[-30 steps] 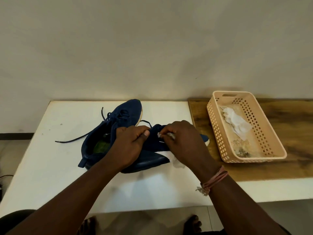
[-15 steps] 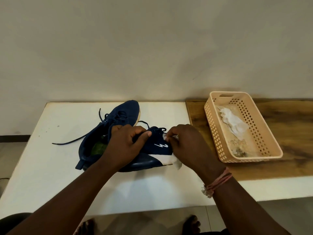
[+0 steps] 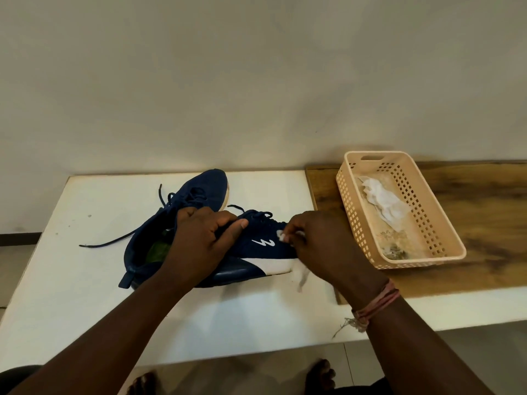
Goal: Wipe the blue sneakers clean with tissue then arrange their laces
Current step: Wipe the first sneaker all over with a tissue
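Two blue sneakers lie on the white table [image 3: 85,295]. The near sneaker [image 3: 258,246] is tipped on its side, showing a white logo and white sole. My left hand [image 3: 199,238] grips it at the collar, thumb over the top. My right hand [image 3: 322,246] pinches a small white tissue [image 3: 281,235] against its side, near the toe end. The far sneaker [image 3: 199,192] sits behind, toe pointing away, its loose lace [image 3: 114,242] trailing left across the table. The near sneaker's toe is hidden behind my right hand.
A beige perforated plastic basket [image 3: 445,232] stands on a wooden board [image 3: 484,209] to the right, with crumpled white tissue [image 3: 385,203] inside. A wall runs right behind the table. Feet show on the floor below the table's front edge.
The near sneaker has been turned so its logo side and white sole face up. My right hand with the tissue slid rightward along its side.
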